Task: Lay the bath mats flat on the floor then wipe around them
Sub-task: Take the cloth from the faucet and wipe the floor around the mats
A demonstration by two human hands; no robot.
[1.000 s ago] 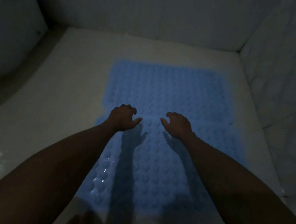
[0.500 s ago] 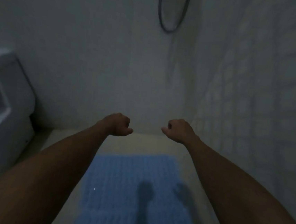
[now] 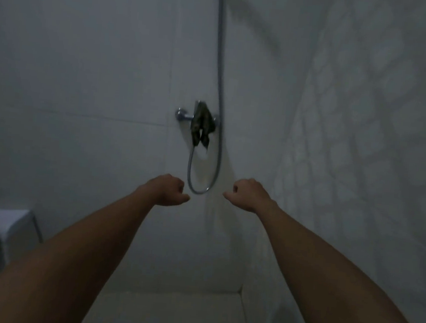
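Both forearms are bare, sleeveless, and the hands (image 3: 211, 192) wear nothing.

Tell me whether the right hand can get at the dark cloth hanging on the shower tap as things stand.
Probably yes. The right hand is raised toward the wall, empty and loosely closed, just below and right of the dark cloth draped on the tap. Only the hose hangs near the path.

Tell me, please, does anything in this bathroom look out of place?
One thing: a dark crumpled cloth hangs over the shower tap on the back wall, beside the looping hose. Both hands are empty, loosely curled fists.
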